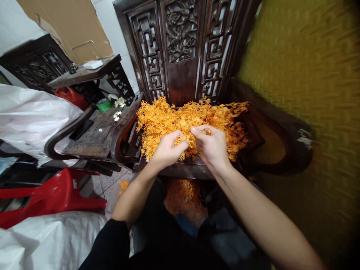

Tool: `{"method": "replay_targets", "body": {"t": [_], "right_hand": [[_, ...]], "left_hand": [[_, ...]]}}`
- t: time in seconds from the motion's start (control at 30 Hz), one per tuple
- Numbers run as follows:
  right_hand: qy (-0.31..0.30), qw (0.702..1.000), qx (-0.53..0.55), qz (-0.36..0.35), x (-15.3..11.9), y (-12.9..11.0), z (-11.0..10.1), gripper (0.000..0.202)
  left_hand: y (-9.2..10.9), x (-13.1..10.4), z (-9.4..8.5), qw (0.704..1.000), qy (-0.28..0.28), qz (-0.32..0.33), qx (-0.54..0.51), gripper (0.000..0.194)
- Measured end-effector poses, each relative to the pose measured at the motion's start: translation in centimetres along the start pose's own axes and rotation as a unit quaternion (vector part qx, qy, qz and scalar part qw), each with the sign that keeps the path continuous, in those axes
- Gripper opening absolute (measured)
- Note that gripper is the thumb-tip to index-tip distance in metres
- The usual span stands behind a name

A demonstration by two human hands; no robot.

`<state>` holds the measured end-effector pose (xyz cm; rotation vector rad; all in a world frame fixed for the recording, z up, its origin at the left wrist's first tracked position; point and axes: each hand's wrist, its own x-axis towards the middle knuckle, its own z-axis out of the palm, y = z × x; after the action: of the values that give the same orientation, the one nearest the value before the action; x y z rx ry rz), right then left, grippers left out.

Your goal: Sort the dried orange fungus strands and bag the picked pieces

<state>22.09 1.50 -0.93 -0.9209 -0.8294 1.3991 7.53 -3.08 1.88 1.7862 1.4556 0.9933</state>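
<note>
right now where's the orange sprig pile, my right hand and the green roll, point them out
Orange sprig pile (pixel 180 116): head view, on the upper middle of the heap.
Right hand (pixel 213 144): head view, on the back of the hand.
Green roll (pixel 104 105): head view, on its outer side.

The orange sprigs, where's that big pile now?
In the middle of the head view, the orange sprigs lie heaped on the carved wooden chair, by the left hand and right hand.

Red plastic seat L, wht sacks above & below, green roll on dk wood chair, wht box on side tbl, cardbd behind, yellow surface R
</note>
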Motion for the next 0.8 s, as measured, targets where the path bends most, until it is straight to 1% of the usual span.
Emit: {"method": "replay_targets", "body": {"t": [0.07, 0.1, 0.13, 0.17, 0.2, 0.27, 0.33, 0.4, 0.5, 0.6, 0.7, 0.8], "right_hand": [[0.064, 0.998, 0.009, -0.028, 1.5, -0.8, -1.4, 0.039], [0.127, 0.990, 0.018, -0.056, 2.3, -1.2, -2.3, 0.044], [0.168, 0.981, 0.022, -0.093, 3.0, -1.6, -3.1, 0.048], [0.166, 0.978, 0.020, -0.128, 3.4, -1.9, -3.9, 0.047], [0.126, 0.981, 0.009, -0.144, 3.5, -2.0, -4.4, 0.043], [0.050, 0.992, 0.009, -0.116, 2.9, -2.0, -4.5, 0.041], [-0.038, 0.996, -0.009, -0.083, 1.6, -1.6, -3.8, 0.037], [-0.089, 0.993, -0.036, -0.071, 0.3, -1.2, -2.9, 0.033], [-0.108, 0.991, -0.049, -0.064, -0.5, -1.3, -2.1, 0.030], [-0.125, 0.991, -0.031, -0.038, -0.5, -1.7, -2.0, 0.030], [-0.141, 0.990, -0.026, -0.007, -0.2, -2.1, -2.1, 0.032], [-0.133, 0.991, -0.020, 0.001, 0.3, -2.7, -2.8, 0.034]], "left_hand": [[-0.2, -0.6, -0.1, 0.997, -0.051, -0.019, -0.062, 0.010], [-0.3, -0.8, -0.1, 0.992, -0.075, -0.033, -0.100, 0.010], [-0.5, -1.1, 0.0, 0.985, -0.091, -0.050, -0.139, 0.010], [-0.7, -1.2, 0.0, 0.977, -0.099, -0.068, -0.178, 0.010], [-0.9, -1.2, 0.1, 0.968, -0.095, -0.085, -0.217, 0.011], [-1.2, -0.9, 0.2, 0.948, -0.079, -0.105, -0.290, 0.013], [-1.2, -0.4, 0.3, 0.932, -0.064, -0.104, -0.340, 0.018], [-1.2, 0.0, 0.2, 0.924, -0.043, -0.099, -0.366, 0.021], [-1.2, 0.3, 0.0, 0.915, -0.029, -0.097, -0.390, 0.019], [-1.3, 0.4, -0.4, 0.911, -0.027, -0.098, -0.399, 0.030], [-1.5, 0.5, -0.6, 0.913, -0.021, -0.108, -0.392, 0.036], [-1.8, 0.7, -0.4, 0.912, -0.014, -0.109, -0.395, 0.033]]}}
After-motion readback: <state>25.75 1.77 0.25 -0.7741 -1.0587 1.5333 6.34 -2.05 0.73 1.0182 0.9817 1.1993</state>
